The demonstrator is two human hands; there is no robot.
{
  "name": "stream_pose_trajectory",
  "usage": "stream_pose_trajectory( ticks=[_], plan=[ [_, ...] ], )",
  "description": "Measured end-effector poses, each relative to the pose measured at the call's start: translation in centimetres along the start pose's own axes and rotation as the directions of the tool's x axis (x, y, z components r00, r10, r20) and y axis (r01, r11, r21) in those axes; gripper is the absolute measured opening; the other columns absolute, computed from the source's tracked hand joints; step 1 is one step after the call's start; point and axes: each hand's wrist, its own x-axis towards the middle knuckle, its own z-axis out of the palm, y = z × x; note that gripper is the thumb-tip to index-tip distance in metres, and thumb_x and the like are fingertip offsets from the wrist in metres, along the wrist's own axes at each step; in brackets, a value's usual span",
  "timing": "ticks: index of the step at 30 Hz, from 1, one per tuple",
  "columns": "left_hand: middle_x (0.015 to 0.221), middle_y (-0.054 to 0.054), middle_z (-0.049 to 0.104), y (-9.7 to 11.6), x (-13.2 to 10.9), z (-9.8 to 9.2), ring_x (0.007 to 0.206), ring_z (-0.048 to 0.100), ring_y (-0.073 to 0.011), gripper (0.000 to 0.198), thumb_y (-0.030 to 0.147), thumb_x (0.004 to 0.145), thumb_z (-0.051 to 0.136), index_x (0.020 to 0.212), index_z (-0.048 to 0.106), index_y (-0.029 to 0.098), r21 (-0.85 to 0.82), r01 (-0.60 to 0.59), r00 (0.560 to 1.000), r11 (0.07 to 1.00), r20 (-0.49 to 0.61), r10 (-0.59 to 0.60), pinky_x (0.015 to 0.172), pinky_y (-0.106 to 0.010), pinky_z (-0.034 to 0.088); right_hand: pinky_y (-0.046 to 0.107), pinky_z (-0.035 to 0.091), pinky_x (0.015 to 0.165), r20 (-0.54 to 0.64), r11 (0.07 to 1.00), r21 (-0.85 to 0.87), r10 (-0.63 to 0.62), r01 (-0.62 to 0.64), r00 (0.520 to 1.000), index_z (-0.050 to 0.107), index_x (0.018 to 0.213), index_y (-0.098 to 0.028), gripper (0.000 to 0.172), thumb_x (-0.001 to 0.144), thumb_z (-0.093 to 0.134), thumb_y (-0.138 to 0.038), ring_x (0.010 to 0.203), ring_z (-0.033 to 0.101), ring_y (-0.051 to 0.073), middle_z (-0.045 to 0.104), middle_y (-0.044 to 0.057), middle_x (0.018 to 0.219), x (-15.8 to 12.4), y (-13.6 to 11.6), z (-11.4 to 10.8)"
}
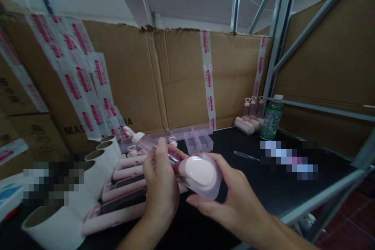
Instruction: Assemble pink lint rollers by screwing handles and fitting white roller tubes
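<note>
My left hand (162, 179) is closed around a clear tube with a pale pink cap and loop (140, 138), its thumb lying along the top. The tube meets a pale pink rounded part (199, 170) with an oval face. Around that part sits a translucent cover (216, 183), which my right hand (231, 195) grips at its edge between thumb and fingers. Just left of my hands lie several pink frame-like pieces (129, 174), some with dark insides. How tube and rounded part join is partly hidden by my fingers.
White cardboard rolls (98, 179) line the left side. Behind my hands stands a translucent divided tray (199, 140). At the right are a green-labelled bottle (272, 119), pink cylinders (245, 125) and a thin clear tool (246, 155). Cardboard walls (184, 78) and metal posts enclose the black table (231, 175).
</note>
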Motion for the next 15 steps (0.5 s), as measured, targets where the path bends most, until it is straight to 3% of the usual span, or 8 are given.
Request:
stream_pose_trajectory(
  ticks=[4,6,8,12,15],
  plan=[
    [0.057,0.004,0.053,1.9,2.7,-0.5,0.052,0.049,-0.0105,0.035,0.038,0.091,0.065,0.066,0.055,0.016,-0.259,-0.01,0.976,0.966,-0.214,-0.048,0.048,-0.02,0.038,0.021,0.058,0.074,-0.006,0.998,-0.033,0.053,-0.053,0.999,0.056,0.127,-0.031,0.049,0.083,0.079,-0.027,0.083,0.07,0.014,0.07,-0.005,0.104,-0.7,0.6,-0.5],
    [0.061,0.005,0.051,2.9,4.0,-0.9,0.056,0.05,-0.0098,0.027,0.032,0.092,0.065,0.071,0.056,0.017,-0.31,-0.035,0.962,0.95,-0.268,-0.052,0.05,-0.02,0.039,0.025,0.059,0.072,-0.061,0.991,-0.078,0.106,-0.111,0.992,0.058,0.126,-0.03,0.044,0.085,0.076,-0.036,0.086,0.07,0.019,0.07,-0.001,0.109,-1.1,1.5,-1.9],
    [0.066,0.004,0.053,3.5,4.8,-1.2,0.06,0.052,-0.0104,0.022,0.028,0.092,0.064,0.074,0.056,0.018,-0.339,-0.035,0.953,0.94,-0.294,-0.071,0.051,-0.021,0.04,0.032,0.059,0.076,-0.2,0.978,-0.145,0.121,-0.151,0.972,0.062,0.122,-0.027,0.043,0.087,0.075,-0.048,0.092,0.068,0.024,0.068,0.004,0.112,-0.8,2.9,-4.0],
    [0.068,0.003,0.055,3.4,4.9,-1.2,0.062,0.054,-0.0115,0.024,0.031,0.094,0.063,0.074,0.057,0.018,-0.372,-0.005,0.955,0.928,-0.277,-0.106,0.053,-0.023,0.042,0.041,0.056,0.092,-0.408,0.962,-0.187,0.11,-0.201,0.907,0.058,0.125,-0.019,0.05,0.09,0.074,-0.05,0.102,0.064,0.027,0.065,0.01,0.117,3.0,8.1,-9.5],
    [0.065,0.002,0.056,3.1,4.5,-1.1,0.059,0.054,-0.0112,0.028,0.031,0.094,0.062,0.07,0.057,0.017,-0.366,-0.003,0.963,0.93,-0.252,-0.096,0.052,-0.022,0.041,0.043,0.058,0.089,-0.468,0.934,-0.209,0.166,-0.291,0.868,0.055,0.13,-0.014,0.042,0.098,0.07,-0.036,0.103,0.064,0.024,0.06,0.011,0.122,6.8,13.2,-12.9]
  ],
)
